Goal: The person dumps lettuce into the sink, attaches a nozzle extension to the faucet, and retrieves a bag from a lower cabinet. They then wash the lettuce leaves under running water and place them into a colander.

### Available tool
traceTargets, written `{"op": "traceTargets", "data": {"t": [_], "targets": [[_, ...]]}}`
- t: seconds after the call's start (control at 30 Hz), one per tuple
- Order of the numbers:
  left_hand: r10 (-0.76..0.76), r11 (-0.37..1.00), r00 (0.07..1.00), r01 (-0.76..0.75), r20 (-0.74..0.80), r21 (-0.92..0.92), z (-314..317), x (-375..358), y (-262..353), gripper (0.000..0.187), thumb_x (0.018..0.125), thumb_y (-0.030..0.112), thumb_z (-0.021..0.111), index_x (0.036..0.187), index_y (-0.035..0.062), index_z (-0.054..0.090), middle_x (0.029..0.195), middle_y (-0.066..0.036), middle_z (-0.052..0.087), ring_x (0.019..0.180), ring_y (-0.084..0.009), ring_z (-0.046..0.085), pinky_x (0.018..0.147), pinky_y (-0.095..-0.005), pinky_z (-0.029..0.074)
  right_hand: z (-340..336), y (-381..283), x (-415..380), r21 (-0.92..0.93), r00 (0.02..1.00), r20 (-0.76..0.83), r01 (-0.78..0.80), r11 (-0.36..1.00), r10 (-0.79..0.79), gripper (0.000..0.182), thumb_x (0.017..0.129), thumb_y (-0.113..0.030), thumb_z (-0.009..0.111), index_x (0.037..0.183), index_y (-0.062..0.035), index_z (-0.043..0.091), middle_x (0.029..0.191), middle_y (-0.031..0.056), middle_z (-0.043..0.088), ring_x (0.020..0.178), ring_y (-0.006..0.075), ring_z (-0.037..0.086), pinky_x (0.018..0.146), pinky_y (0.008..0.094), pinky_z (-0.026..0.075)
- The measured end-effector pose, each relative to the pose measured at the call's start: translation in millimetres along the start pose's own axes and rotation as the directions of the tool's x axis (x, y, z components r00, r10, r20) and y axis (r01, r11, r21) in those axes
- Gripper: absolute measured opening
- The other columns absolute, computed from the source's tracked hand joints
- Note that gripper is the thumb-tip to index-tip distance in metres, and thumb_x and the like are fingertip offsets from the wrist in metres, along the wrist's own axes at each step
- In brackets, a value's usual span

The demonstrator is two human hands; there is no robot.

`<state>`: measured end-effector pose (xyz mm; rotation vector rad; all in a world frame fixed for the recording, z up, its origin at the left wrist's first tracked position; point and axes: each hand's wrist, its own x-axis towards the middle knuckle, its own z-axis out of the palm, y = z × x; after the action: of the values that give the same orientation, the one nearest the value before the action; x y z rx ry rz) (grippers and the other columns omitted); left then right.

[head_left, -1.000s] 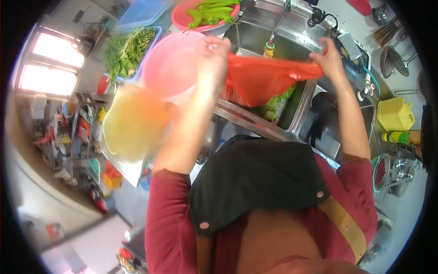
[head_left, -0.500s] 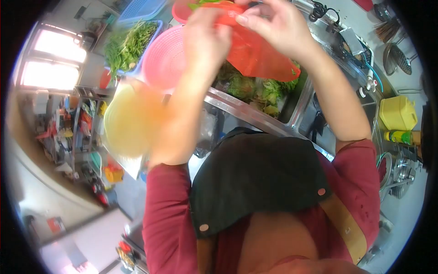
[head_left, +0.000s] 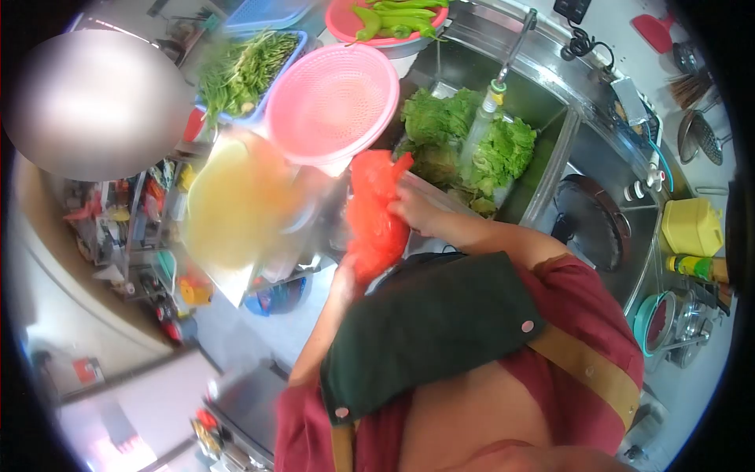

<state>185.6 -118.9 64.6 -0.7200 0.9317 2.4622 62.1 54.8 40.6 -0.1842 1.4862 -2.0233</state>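
A red plastic bag (head_left: 377,220) hangs between my two hands, just in front of the dark apron. My left hand (head_left: 344,282) grips its lower end, with the fingers partly hidden by the bag. Higher up on the bag's right side, my right hand (head_left: 413,208) is closed on the plastic. Beyond the hands, leafy lettuce (head_left: 503,153) lies in the metal sink (head_left: 543,169), under a faucet (head_left: 515,51). The pink colander (head_left: 334,102) sits left of the sink, and no food shows inside it.
Green peppers (head_left: 393,20) fill a red basket at the back. Leafy greens (head_left: 240,75) lie in a blue basket (head_left: 295,55). A dark pan (head_left: 590,220) rests in the right basin, near a yellow jug (head_left: 692,228). A blurred yellowish patch covers part of the left side.
Both hands have come down and back from above the sink, bringing the red bag close to the apron. The lettuce, faucet and peppers now show more fully.
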Motion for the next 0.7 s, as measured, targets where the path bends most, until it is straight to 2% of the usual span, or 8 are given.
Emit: {"op": "traceTargets", "data": {"t": [0.1,0.2,0.27,0.37,0.47,0.53,0.6,0.7], "targets": [[0.091,0.965,0.995,-0.077,0.046,-0.252,3,-30,37,0.04,0.091,0.023,0.043,0.126,0.006,0.036,0.124,-0.016,0.045,0.111,-0.0296,0.048,0.096,-0.0459,0.038,37,-14,5,-0.822,0.935,0.348,0.269,0.502,0.068,0.04,0.071,-0.017,0.055,0.11,-0.0059,0.054,0.098,0.0165,0.058,0.09,0.0294,0.057,0.078,0.0367,0.045],[0.279,0.935,0.959,-0.262,-0.041,0.237,-22,-39,49,0.041,0.089,0.016,0.048,0.127,0.0081,0.035,0.12,-0.014,0.048,0.109,-0.0271,0.049,0.093,-0.0412,0.041,99,-7,12,-0.762,0.749,0.628,0.537,0.362,0.212,0.043,0.069,-0.017,0.057,0.111,-0.0073,0.053,0.1,0.0189,0.056,0.093,0.0317,0.055,0.078,0.0376,0.045],[0.468,0.877,0.857,-0.421,-0.215,0.231,-87,-24,63,0.041,0.085,0.006,0.051,0.124,0.0065,0.038,0.114,-0.011,0.051,0.1,-0.0236,0.053,0.086,-0.035,0.045,125,-4,23,-0.69,0.755,0.646,0.514,0.51,0.115,0.046,0.067,-0.015,0.059,0.111,-0.0066,0.052,0.102,0.018,0.056,0.097,0.0313,0.054,0.079,0.0378,0.045],[0.794,0.608,0.481,-0.631,-0.371,0.483,-187,-47,119,0.041,0.081,-0.001,0.056,0.118,0.0033,0.041,0.113,-0.012,0.051,0.096,-0.0223,0.055,0.082,-0.0348,0.047,158,13,53,-0.491,0.721,0.569,0.683,0.541,-0.394,0.049,0.067,-0.013,0.061,0.114,-0.0052,0.05,0.109,0.0167,0.053,0.1,0.0321,0.052,0.084,0.0381,0.043],[0.925,0.284,-0.021,-0.628,-0.38,0.725,-314,-70,189,0.039,0.075,-0.004,0.062,0.108,-0.0025,0.042,0.108,-0.016,0.052,0.09,-0.0218,0.055,0.08,-0.0339,0.048,138,8,65,-0.751,0.867,0.389,0.494,0.439,-0.31,0.043,0.072,-0.01,0.06,0.114,-0.0034,0.049,0.114,0.0163,0.049,0.108,0.0314,0.047,0.092,0.0363,0.039],[0.951,0.139,-0.216,-0.34,-0.221,0.93,-353,-77,231,0.037,0.073,-0.005,0.063,0.104,-0.0035,0.042,0.103,-0.018,0.053,0.091,-0.0229,0.055,0.079,-0.0353,0.048,121,4,57,-0.778,0.942,0.251,0.333,0.533,-0.222,0.038,0.075,-0.009,0.059,0.112,-0.0053,0.051,0.117,0.0144,0.046,0.108,0.0312,0.047,0.091,0.0363,0.039],[0.901,0.27,-0.046,-0.717,-0.431,0.642,-332,-62,254,0.04,0.075,-0.001,0.064,0.109,-0.0042,0.043,0.106,-0.017,0.053,0.092,-0.0234,0.055,0.079,-0.036,0.049,97,8,39,-0.862,0.956,0.124,0.236,0.449,-0.266,0.035,0.075,-0.007,0.058,0.109,-0.0055,0.052,0.115,0.0141,0.047,0.107,0.0313,0.048,0.09,0.0355,0.04],[0.816,0.544,0.367,-0.749,-0.447,0.378,-400,1,271,0.051,0.08,0.019,0.064,0.121,-0.0016,0.042,0.114,-0.016,0.052,0.092,-0.0257,0.056,0.078,-0.0377,0.05,49,17,-10,-0.923,0.909,-0.058,0.109,0.37,-0.413,0.029,0.074,-0.003,0.057,0.102,-0.005,0.055,0.111,0.0136,0.049,0.105,0.0313,0.049,0.088,0.0362,0.041]]}}
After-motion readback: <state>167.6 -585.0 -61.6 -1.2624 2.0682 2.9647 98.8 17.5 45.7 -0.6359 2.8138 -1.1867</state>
